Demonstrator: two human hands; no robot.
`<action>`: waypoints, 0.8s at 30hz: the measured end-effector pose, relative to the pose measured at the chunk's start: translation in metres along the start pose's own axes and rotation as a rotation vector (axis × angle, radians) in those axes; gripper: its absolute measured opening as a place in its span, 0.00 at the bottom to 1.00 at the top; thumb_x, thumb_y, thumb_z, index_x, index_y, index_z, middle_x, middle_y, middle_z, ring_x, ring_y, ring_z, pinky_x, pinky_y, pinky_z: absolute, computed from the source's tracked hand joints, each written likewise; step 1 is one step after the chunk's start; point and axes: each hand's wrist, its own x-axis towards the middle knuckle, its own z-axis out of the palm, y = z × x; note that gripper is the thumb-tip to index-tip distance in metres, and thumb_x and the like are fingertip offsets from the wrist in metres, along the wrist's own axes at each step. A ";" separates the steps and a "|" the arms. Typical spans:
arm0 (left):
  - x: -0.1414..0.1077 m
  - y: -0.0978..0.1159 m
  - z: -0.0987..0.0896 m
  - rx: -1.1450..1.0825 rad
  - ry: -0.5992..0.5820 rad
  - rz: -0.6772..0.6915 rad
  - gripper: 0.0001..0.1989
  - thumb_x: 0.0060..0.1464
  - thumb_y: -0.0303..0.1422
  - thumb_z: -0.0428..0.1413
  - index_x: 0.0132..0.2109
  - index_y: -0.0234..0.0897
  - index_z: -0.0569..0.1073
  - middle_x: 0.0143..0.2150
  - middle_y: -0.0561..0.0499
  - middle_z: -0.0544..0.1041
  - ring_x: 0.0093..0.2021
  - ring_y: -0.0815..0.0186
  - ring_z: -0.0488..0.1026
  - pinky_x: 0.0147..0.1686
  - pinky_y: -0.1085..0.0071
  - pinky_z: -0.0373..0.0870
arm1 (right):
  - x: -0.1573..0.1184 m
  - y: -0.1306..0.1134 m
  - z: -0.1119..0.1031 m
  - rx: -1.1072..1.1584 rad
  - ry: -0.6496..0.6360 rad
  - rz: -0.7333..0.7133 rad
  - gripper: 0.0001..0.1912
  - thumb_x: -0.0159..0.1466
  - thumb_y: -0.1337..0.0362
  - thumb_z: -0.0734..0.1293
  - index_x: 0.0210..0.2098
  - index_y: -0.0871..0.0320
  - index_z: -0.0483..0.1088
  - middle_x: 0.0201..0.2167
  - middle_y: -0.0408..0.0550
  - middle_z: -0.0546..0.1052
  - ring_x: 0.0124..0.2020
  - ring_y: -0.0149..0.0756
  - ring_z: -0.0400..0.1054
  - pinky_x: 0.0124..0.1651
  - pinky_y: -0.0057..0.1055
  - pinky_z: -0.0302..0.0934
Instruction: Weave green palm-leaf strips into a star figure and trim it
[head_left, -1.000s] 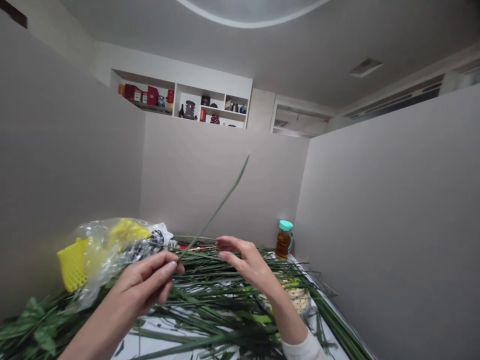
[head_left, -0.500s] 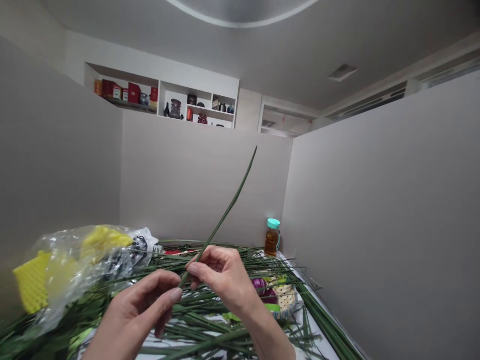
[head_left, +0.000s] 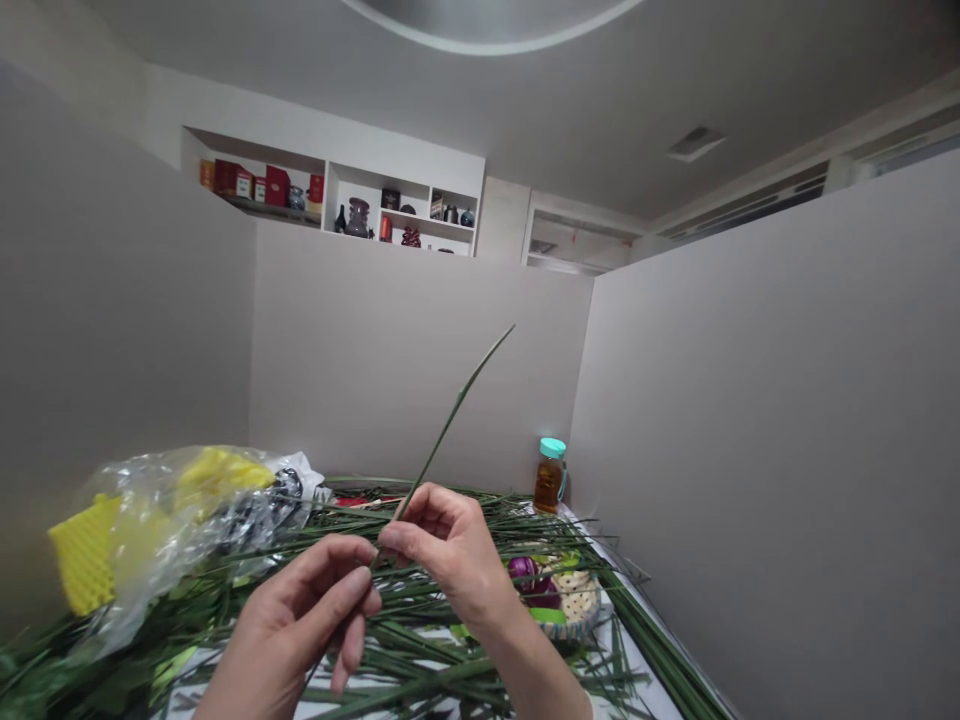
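A long green leaf blade (head_left: 450, 415) rises from between my hands and leans to the upper right, its thin tip bent over. Thumb and fingers of my right hand (head_left: 454, 555) pinch it partway up. Just below and to the left, my left hand (head_left: 304, 620) pinches its lower end, thumb against the fingers. Both hands are nearly touching, held over a spread of loose green leaf blades (head_left: 420, 660). To the right of my right wrist sits a round woven basket (head_left: 581, 625) with purple ribbon (head_left: 523, 572) rolls in it.
On the left lies a clear plastic bag (head_left: 161, 545) with yellow foam netting (head_left: 82, 560). A bottle of brown liquid (head_left: 549, 485) with a turquoise lid stands at the back right. Grey partitions (head_left: 420, 370) surround the white table (head_left: 652, 670). More long leaves run along its right edge.
The leaf blade has turned and its tip is lower and more bent. My left hand has shifted slightly right, closer to my right hand. The view has moved a little.
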 end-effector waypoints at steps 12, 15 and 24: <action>-0.006 0.001 -0.002 -0.065 -0.106 -0.024 0.15 0.46 0.47 0.70 0.32 0.42 0.80 0.32 0.54 0.74 0.32 0.65 0.68 0.32 0.71 0.71 | -0.006 -0.005 0.002 -0.055 -0.083 -0.027 0.14 0.52 0.62 0.81 0.28 0.59 0.73 0.26 0.38 0.73 0.28 0.29 0.64 0.35 0.27 0.58; -0.005 0.003 0.000 -0.121 -0.190 -0.092 0.16 0.46 0.48 0.70 0.31 0.40 0.80 0.28 0.55 0.71 0.28 0.68 0.64 0.27 0.74 0.68 | -0.005 -0.006 0.001 0.010 -0.181 0.031 0.17 0.51 0.56 0.81 0.29 0.59 0.74 0.25 0.40 0.74 0.27 0.30 0.65 0.34 0.28 0.59; -0.011 0.003 0.001 -0.137 -0.208 -0.084 0.17 0.47 0.48 0.70 0.32 0.40 0.80 0.28 0.54 0.73 0.29 0.67 0.66 0.28 0.73 0.68 | -0.003 0.001 0.001 0.031 -0.139 0.039 0.19 0.50 0.56 0.81 0.23 0.59 0.70 0.20 0.37 0.69 0.23 0.27 0.59 0.29 0.27 0.54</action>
